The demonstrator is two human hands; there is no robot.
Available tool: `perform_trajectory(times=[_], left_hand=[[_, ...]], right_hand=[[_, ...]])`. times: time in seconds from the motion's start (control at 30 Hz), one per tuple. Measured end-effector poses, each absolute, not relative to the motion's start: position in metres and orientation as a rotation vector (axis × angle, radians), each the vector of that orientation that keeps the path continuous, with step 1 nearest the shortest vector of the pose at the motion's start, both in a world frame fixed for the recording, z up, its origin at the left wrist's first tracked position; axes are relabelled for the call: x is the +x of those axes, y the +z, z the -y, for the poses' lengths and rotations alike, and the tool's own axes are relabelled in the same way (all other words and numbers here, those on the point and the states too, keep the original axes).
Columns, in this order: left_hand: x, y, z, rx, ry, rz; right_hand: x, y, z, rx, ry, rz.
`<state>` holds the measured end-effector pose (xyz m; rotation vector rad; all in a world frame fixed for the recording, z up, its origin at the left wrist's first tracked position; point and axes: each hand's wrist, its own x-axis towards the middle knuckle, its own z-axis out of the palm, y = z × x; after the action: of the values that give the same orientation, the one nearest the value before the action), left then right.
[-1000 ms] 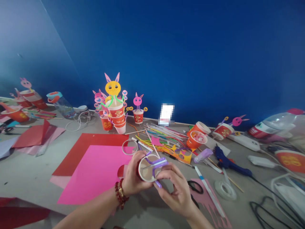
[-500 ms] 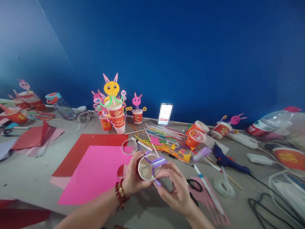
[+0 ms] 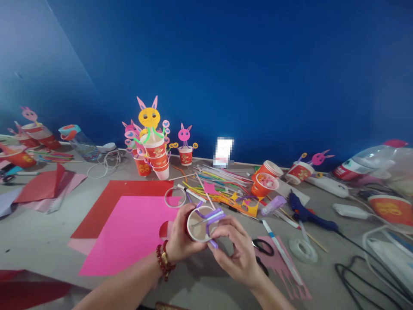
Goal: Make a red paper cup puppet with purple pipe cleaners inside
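Observation:
My left hand [image 3: 181,234] is wrapped round a paper cup [image 3: 195,233], its open mouth tilted up toward me. Purple pipe cleaners [image 3: 213,218] and a white stick stand in the cup, and one purple strand bends out over the rim. At the cup's right edge, my right hand [image 3: 235,249] pinches that purple pipe cleaner against the rim between thumb and fingers. Its lower tip pokes out below the fingers. Behind the cup lie a clear tape ring [image 3: 175,187] and a heap of coloured pipe cleaners [image 3: 222,178].
Pink paper [image 3: 119,241] overlaps red paper at left. Cup figures with rabbit faces [image 3: 149,117] stand near the blue wall. On the right are a blue glue gun [image 3: 306,214], scissors [image 3: 265,247], a tape roll [image 3: 303,249], a purple tube [image 3: 273,206], cables and a bottle [image 3: 364,163].
The view has shifted very slightly. Both hands keep the same hold on the cup and the pipe cleaner, with barely any movement.

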<state>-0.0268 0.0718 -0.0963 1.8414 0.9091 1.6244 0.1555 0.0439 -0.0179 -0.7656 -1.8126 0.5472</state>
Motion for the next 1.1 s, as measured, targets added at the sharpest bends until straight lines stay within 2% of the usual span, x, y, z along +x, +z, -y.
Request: perform_trajectory(times=[1.1], left_hand=[[-0.022, -0.084, -0.07, 1.756, 1.481, -1.031]], right_hand=[[0.156, -0.024, -0.044, -0.848, 0.62, 1.767]])
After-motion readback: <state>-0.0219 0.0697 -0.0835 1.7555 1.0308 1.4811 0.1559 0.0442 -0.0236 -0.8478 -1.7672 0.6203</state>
